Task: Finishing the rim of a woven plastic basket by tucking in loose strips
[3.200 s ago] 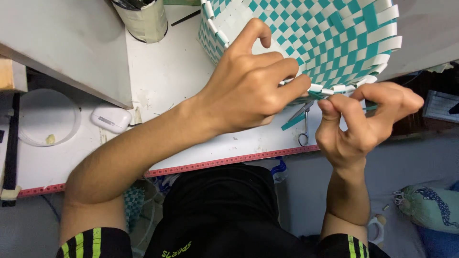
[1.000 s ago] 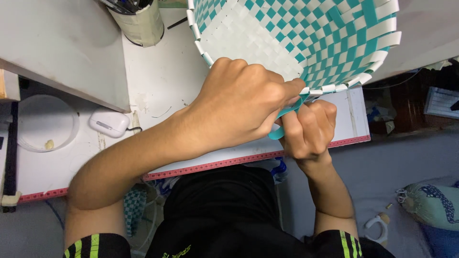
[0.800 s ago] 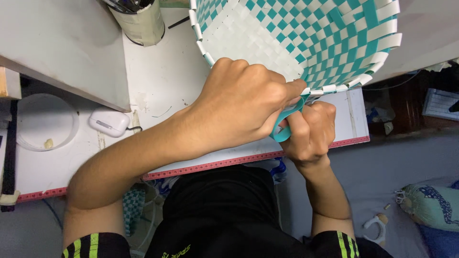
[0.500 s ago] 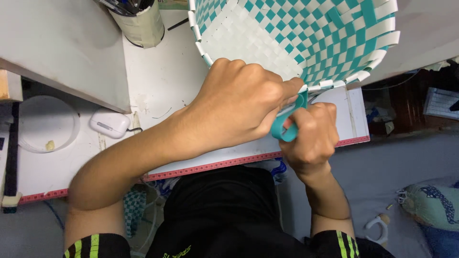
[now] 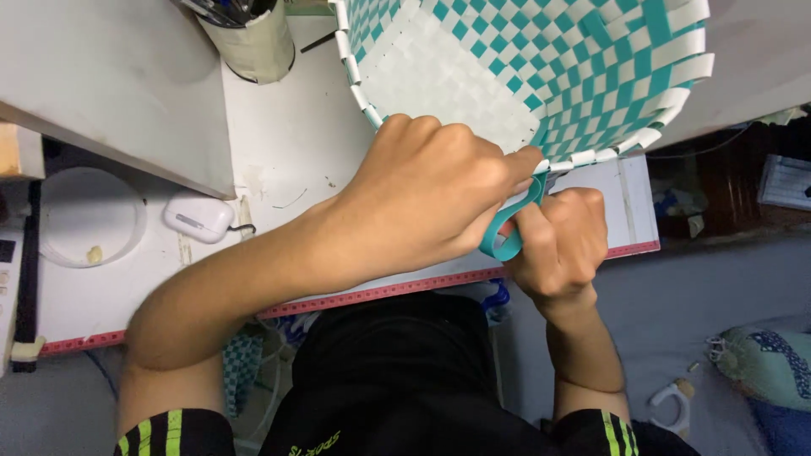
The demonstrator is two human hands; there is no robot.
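A woven basket [image 5: 541, 67] of teal and white strips lies tipped on the white table [image 5: 287, 143], its open mouth facing me. My left hand [image 5: 422, 194] clamps over the near rim, fingers curled onto the weave. My right hand [image 5: 562, 245] is just below the rim, fisted around a loose teal strip [image 5: 509, 236] that bends in a loop between both hands. Its fingertips are hidden behind the left hand's knuckles.
A tape-wrapped cup of tools [image 5: 249, 38] stands at the back left. A small white case [image 5: 198, 218] lies by the table's left gap, near a round clear lid [image 5: 80, 219]. A red ruler strip [image 5: 372, 291] edges the table front. A patterned cushion [image 5: 764, 363] lies on the floor.
My right hand came in from the right, closed on the teal strip and pulled it down below the rim, where it now loops. The basket sits slightly higher in view.
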